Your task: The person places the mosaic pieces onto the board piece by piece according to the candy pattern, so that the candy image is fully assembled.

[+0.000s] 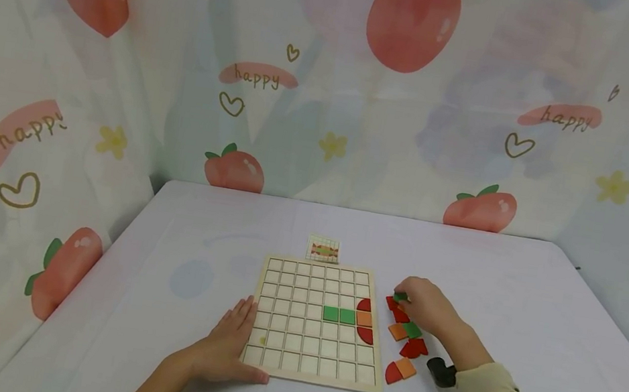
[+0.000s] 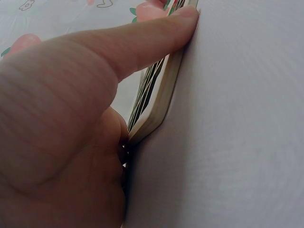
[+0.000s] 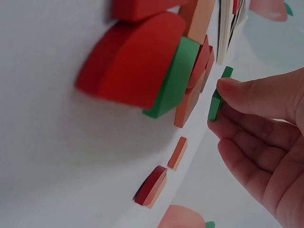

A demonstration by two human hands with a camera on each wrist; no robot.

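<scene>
Left hand [image 1: 225, 345]: fingers straight along the left edge of the board [image 1: 309, 344], thumb on its near edge; nothing gripped.
Right hand [image 1: 425, 304]: thumb and fingers closed in a pinch on one green tile [image 3: 215, 108].
Tile location: off the board, just beside its far right corner, on the side of the tabletop's [image 1: 517, 307] right edge, by the far end of the loose tiles [image 1: 415, 348].
Tile axis: edge-on to the right wrist view, long axis slanting lower left to upper right; no front end distinguishable.
Step, as judged: picking out a piece.
Next move, as judged: calls for lifting clear, then laying flat in a cell.
</scene>
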